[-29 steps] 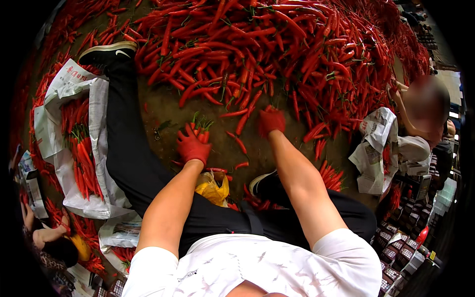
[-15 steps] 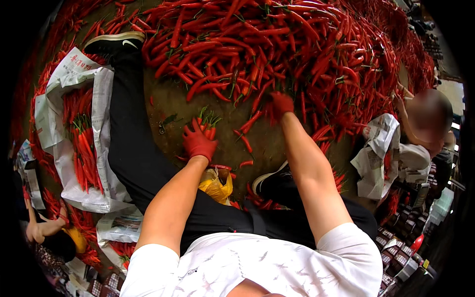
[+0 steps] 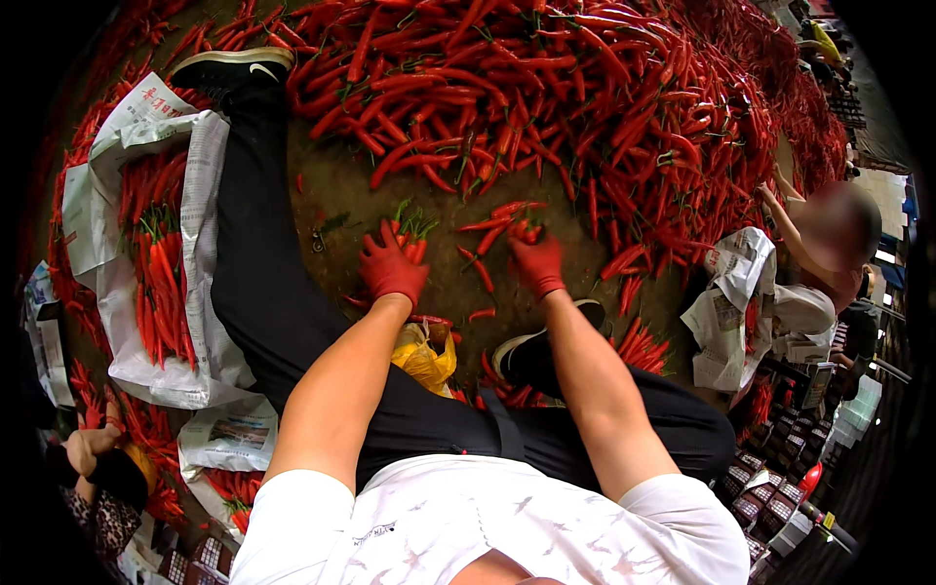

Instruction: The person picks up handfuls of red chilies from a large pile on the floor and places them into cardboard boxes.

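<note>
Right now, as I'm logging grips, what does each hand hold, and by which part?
The left hand holds red chilies by their bodies, green stems sticking out. The right hand is blurred; its hold cannot be told.

Bare floor (image 3: 442, 276) between hands (image 3: 393, 271); loose chilies (image 3: 478, 269) apparently narrow passage.

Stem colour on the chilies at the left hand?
Green; the stems show best in the head view, just beyond the left hand.

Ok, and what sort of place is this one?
Probably a produce market or packing shed, though I can't be sure which. A large heap of red chillies lies on the floor, printed sheets surround more chillies, and another person sits near the heap.
</note>
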Motion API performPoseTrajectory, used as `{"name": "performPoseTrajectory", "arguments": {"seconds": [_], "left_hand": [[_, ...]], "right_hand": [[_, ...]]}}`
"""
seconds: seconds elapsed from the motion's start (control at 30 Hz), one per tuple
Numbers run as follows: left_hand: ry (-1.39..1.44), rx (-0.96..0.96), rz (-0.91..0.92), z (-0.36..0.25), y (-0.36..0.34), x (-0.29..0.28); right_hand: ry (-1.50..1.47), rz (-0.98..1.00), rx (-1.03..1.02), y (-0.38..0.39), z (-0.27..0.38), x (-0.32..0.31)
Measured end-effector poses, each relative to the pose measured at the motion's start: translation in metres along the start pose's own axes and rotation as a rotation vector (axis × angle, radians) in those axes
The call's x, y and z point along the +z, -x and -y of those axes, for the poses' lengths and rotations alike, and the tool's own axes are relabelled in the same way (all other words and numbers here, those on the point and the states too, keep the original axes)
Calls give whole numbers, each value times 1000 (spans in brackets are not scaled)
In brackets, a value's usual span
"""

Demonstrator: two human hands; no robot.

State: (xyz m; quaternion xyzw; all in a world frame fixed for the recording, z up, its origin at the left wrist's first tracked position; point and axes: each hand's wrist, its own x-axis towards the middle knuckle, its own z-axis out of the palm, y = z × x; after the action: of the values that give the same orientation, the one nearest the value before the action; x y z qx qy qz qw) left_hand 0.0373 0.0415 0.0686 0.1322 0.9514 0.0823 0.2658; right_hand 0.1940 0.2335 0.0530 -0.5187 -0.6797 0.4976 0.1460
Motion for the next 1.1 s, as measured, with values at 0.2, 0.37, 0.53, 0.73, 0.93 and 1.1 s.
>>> {"name": "performPoseTrajectory", "arguments": {"seconds": [0.2, 0.37, 0.53, 0.73, 0.93, 1.1], "left_hand": [[-40, -4, 57, -5, 1, -7], [14, -16, 17, 4, -3, 2], [18, 23, 31, -1, -5, 2], [0, 1, 12, 2, -2, 3], [-6, 5, 30, 0, -1, -1], [14, 2, 69, -1, 2, -5]], "right_hand": [[-373, -251, 141, -5, -8, 40], [407, 91, -511, -43, 29, -4], [725, 472, -725, -95, 46, -11], [979, 568, -356, -72, 30, 1], [926, 466, -338, -30, 15, -14], [790, 277, -206, -20, 19, -44]]}}
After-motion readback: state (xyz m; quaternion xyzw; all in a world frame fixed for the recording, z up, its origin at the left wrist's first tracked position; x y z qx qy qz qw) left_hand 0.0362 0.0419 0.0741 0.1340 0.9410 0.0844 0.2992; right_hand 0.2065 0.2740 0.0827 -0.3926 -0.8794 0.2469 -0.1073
